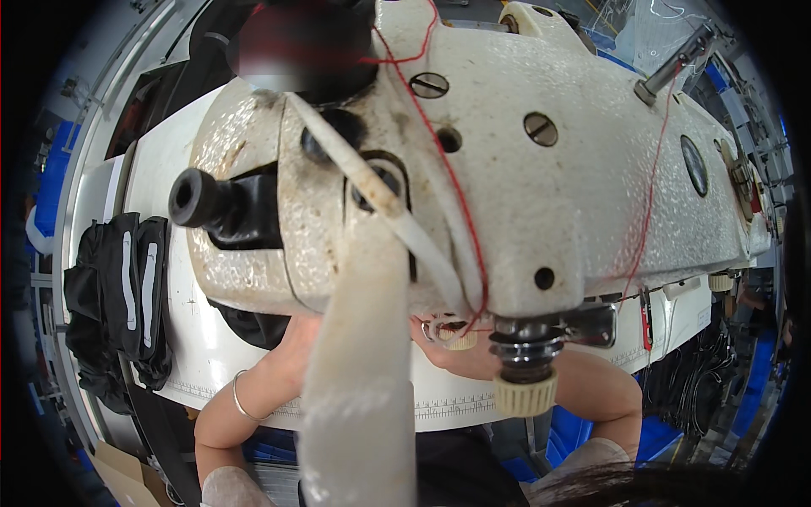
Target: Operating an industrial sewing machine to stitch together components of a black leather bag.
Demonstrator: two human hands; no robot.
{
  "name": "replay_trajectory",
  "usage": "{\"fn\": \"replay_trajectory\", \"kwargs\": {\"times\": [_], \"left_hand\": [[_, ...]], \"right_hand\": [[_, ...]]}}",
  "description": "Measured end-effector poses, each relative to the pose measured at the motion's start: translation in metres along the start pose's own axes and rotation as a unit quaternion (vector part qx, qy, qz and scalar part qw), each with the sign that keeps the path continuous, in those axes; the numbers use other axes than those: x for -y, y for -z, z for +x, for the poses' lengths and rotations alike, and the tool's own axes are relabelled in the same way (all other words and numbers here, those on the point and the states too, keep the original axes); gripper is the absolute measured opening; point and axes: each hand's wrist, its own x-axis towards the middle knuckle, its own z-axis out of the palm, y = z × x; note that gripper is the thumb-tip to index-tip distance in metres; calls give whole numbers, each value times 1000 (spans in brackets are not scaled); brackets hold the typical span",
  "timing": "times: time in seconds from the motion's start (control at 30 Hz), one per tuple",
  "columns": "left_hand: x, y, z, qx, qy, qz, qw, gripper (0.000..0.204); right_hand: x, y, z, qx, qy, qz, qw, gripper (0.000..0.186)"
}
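A white sewing machine (507, 211) fills the middle of the head view and hides most of what lies under it. Below its left end, the wrist side of my left hand (296, 345) shows, a thin bangle on that arm; its fingers are out of sight behind the machine. My right hand (448, 357) rests just under the machine near a cream ribbed knob (525, 397), its fingers also covered. Beside my left hand, a piece of black fabric (253, 326) lies on the white table (198, 351). Whether either hand holds it cannot be seen.
Red thread (454, 190) runs down the machine's front. A broad white strip (359, 397) hangs close in front. Black fabric pieces with white stripes (118, 291) are stacked at the left edge. A red-handled tool (647, 323) lies at right; a cardboard box (127, 475) sits lower left.
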Motion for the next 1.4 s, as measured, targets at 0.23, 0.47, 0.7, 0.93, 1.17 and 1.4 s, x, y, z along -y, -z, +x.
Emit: {"fn": "replay_trajectory", "kwargs": {"times": [0.23,0.47,0.7,0.93,1.17,1.4], "left_hand": [[7,-4,-7,27,33,19,999,33],[10,-24,0,-131,-62,119,982,33],[13,-32,-3,-189,-66,84,976,24],[-14,-11,5,-136,-43,92,986,35],[-18,-14,1,-152,-72,129,977,44],[-9,-13,-2,-131,-147,226,954,43]], "right_hand": [[-4,0,8,-37,38,-49,997,13],[6,-9,0,-27,-28,78,996,14],[4,3,7,-67,0,41,997,31],[0,11,6,-42,-12,86,995,39],[-5,14,12,-84,49,27,995,38],[7,7,0,-5,38,46,998,25]]}}
